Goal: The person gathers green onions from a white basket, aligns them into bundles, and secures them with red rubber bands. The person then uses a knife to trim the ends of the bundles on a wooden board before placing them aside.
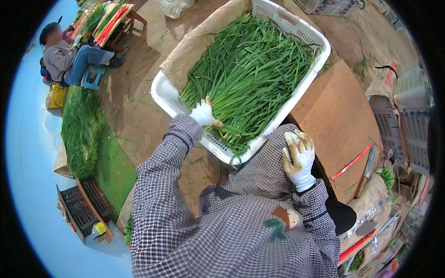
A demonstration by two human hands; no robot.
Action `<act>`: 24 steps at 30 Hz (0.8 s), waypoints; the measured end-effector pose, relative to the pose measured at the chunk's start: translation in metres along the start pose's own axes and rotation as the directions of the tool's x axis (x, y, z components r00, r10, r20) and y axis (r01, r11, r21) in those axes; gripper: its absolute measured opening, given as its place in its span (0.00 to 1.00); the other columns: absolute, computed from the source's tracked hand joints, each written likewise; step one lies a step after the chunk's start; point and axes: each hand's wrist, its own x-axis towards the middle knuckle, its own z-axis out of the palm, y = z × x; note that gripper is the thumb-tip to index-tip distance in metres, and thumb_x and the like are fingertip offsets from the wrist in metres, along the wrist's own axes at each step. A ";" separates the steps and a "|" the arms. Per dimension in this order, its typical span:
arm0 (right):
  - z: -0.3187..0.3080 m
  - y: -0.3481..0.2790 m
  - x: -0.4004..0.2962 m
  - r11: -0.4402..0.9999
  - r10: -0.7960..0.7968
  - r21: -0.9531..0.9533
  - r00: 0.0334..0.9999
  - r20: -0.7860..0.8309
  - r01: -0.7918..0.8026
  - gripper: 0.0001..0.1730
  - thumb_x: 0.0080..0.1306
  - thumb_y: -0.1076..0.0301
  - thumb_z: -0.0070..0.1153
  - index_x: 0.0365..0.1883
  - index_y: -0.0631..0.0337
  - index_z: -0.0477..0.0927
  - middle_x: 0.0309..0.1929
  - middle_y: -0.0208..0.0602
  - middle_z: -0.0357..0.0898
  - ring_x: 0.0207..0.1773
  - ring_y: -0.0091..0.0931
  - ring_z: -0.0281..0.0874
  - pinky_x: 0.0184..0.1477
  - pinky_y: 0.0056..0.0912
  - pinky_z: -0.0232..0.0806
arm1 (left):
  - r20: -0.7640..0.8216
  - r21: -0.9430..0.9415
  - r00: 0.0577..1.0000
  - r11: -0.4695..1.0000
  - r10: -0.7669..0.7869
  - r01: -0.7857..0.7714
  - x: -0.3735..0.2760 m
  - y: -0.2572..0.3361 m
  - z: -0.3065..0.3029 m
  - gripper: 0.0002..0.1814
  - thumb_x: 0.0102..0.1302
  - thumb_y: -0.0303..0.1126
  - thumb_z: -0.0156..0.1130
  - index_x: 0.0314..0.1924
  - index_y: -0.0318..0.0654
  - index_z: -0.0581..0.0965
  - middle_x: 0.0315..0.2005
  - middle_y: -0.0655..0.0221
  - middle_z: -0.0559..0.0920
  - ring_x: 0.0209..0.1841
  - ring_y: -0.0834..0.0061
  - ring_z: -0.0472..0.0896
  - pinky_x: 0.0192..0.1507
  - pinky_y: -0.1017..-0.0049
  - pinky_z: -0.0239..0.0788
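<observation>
A large white plastic crate, partly lined with brown paper, stands before me, filled with long green leafy stalks that look like garlic chives. My left hand, in a white glove, is at the crate's near left side, fingers and thumb spread on the pale ends of the stalks; it grips none that I can see. On my knee, by the crate's near right corner, rests my right hand, in a white glove with brown-stained fingers. Its fingers are slightly spread, with nothing visible in them.
On a brown board at right lie a red strip and a knife with a wooden handle. Bundled greens lie on a green board at left. A seated person works at a small wooden table at upper left.
</observation>
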 end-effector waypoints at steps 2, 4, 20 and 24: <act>0.002 0.001 0.003 1.000 0.004 0.017 1.000 -0.008 -0.004 0.23 0.55 0.71 0.59 0.52 0.63 0.77 0.50 0.43 0.76 0.58 0.43 0.70 0.62 0.49 0.61 | -0.088 0.086 0.996 0.996 -0.024 0.032 -0.001 0.001 0.009 0.76 0.40 0.64 0.75 0.73 0.30 0.37 0.72 0.45 0.49 0.72 0.48 0.54 0.70 0.58 0.53; 0.001 -0.001 0.004 1.000 0.005 0.019 1.000 0.008 -0.005 0.23 0.55 0.71 0.59 0.51 0.64 0.78 0.50 0.43 0.76 0.58 0.42 0.70 0.61 0.49 0.61 | -0.016 0.074 1.000 0.997 -0.020 0.021 0.010 -0.007 0.006 0.77 0.40 0.66 0.74 0.73 0.28 0.35 0.71 0.41 0.49 0.71 0.49 0.57 0.70 0.63 0.54; 0.001 0.004 0.002 1.000 0.010 0.021 1.000 -0.022 -0.009 0.23 0.56 0.66 0.60 0.51 0.61 0.79 0.47 0.40 0.76 0.57 0.39 0.71 0.58 0.48 0.63 | -0.034 -0.426 0.999 0.904 0.022 -0.034 0.047 -0.056 -0.005 0.61 0.43 0.47 0.79 0.69 0.23 0.55 0.58 0.47 0.75 0.58 0.58 0.76 0.61 0.72 0.66; -0.001 0.008 -0.001 0.999 0.034 -0.001 0.999 -0.023 -0.034 0.23 0.55 0.66 0.60 0.50 0.61 0.79 0.47 0.40 0.77 0.56 0.39 0.72 0.58 0.48 0.64 | 0.012 0.067 0.998 0.996 -0.055 0.054 0.017 0.004 0.006 0.77 0.40 0.63 0.75 0.71 0.22 0.36 0.64 0.42 0.62 0.62 0.51 0.69 0.62 0.63 0.65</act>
